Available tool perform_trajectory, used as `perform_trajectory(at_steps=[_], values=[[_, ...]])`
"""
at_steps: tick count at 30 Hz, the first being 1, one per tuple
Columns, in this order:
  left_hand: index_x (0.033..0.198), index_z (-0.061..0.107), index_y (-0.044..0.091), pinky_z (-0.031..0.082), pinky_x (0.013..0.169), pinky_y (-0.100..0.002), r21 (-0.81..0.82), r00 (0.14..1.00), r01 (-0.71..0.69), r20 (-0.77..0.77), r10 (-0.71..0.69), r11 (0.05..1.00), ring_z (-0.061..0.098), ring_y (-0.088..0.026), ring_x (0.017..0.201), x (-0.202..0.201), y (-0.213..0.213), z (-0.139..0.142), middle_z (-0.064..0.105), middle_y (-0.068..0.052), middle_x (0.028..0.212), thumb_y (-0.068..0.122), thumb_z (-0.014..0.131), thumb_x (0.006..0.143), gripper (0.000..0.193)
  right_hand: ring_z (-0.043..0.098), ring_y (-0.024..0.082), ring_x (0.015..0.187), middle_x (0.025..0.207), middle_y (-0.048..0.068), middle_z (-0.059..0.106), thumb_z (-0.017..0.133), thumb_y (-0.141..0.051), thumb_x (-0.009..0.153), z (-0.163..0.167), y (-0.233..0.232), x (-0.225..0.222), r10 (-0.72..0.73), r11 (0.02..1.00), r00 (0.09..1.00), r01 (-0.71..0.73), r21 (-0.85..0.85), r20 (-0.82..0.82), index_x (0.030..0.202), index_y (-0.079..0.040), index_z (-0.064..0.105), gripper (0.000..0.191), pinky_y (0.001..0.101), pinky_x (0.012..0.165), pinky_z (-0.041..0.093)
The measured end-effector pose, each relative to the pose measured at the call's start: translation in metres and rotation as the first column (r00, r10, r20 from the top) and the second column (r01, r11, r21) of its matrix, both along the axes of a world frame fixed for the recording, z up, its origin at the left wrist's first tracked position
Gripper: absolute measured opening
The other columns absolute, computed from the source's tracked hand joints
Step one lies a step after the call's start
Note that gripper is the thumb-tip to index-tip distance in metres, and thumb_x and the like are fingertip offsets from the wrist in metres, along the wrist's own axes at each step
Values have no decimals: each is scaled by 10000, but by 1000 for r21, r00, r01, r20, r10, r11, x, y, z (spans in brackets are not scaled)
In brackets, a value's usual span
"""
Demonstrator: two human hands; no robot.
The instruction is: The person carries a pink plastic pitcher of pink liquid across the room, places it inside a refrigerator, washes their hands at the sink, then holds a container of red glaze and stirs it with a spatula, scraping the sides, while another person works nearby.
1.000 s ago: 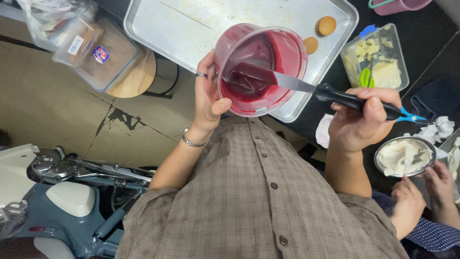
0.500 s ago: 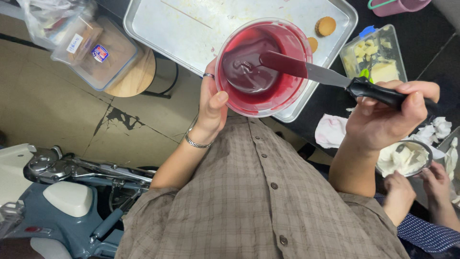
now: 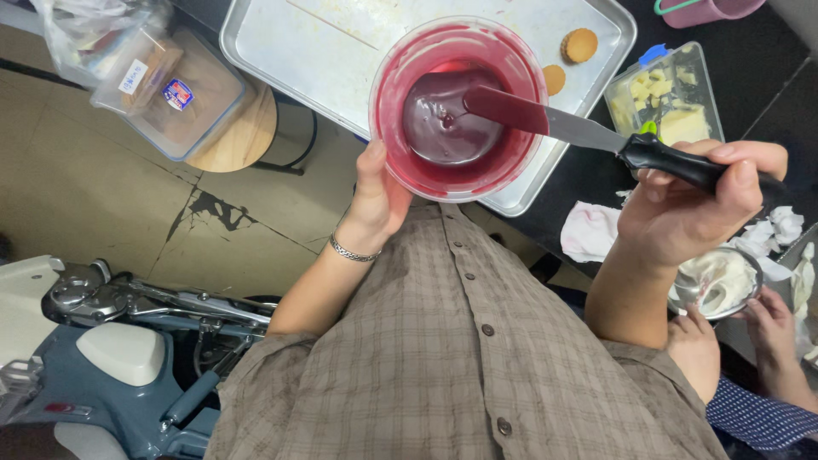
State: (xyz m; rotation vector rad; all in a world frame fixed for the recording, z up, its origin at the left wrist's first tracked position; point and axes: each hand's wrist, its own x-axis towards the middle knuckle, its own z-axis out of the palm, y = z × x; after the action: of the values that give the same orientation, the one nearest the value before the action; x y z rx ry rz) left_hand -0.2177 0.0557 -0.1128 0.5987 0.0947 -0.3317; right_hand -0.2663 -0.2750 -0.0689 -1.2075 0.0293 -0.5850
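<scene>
While level, spatula (image 3: 545, 119) tip leftward.

A metal baking tray (image 3: 341, 60) lies on the black bench (image 3: 750, 77), with two small round tart shells (image 3: 579, 44) near its right edge. Beside it sits a clear container of pale chunks (image 3: 665, 102). A lidded plastic box (image 3: 170, 94) rests on a round wooden stool (image 3: 243, 140). A blue scooter (image 3: 111, 358) stands on the floor.

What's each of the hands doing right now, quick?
Left hand: closed on the clear tub of dark red mixture.
Right hand: closed on the black-handled palette knife.
</scene>
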Motion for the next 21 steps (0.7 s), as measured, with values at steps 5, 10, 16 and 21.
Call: perform_trajectory(at_steps=[5,10,16,21], values=[[1504,402,61,528,1057,-464,-79,978,124,-157,-135,989,574,-259,1308,1,-1,-10,546,-130,1456,625,549,951,803,563,241,575,896,247,665,509,-230,1193,1,8,3,-35,996,999,32,-80,-36,1136,26,484,263,292,546,452],[1488,422,81,569,987,-456,-17,964,170,-206,-170,985,615,-241,1254,-3,-4,-21,553,-122,1444,626,498,966,758,569,243,587,864,218,636,529,-221,1179,0,14,3,-47,996,998,43,-72,-49,1139,30,488,258,290,554,458],[1515,371,-3,537,1030,-420,128,986,100,-146,-81,987,586,-249,1278,-10,-2,-39,542,-170,1447,511,674,960,815,555,243,593,856,210,593,557,-217,1175,-2,18,4,-38,991,999,35,-126,-22,1125,47,505,273,297,588,472],[1610,235,23,424,1222,-418,410,986,-131,144,78,903,478,-272,1353,-8,2,-37,469,-207,1461,367,885,838,1066,554,237,586,868,210,613,562,-229,1155,-2,22,5,-57,982,998,49,-184,-35,1101,47,514,285,284,571,471]])
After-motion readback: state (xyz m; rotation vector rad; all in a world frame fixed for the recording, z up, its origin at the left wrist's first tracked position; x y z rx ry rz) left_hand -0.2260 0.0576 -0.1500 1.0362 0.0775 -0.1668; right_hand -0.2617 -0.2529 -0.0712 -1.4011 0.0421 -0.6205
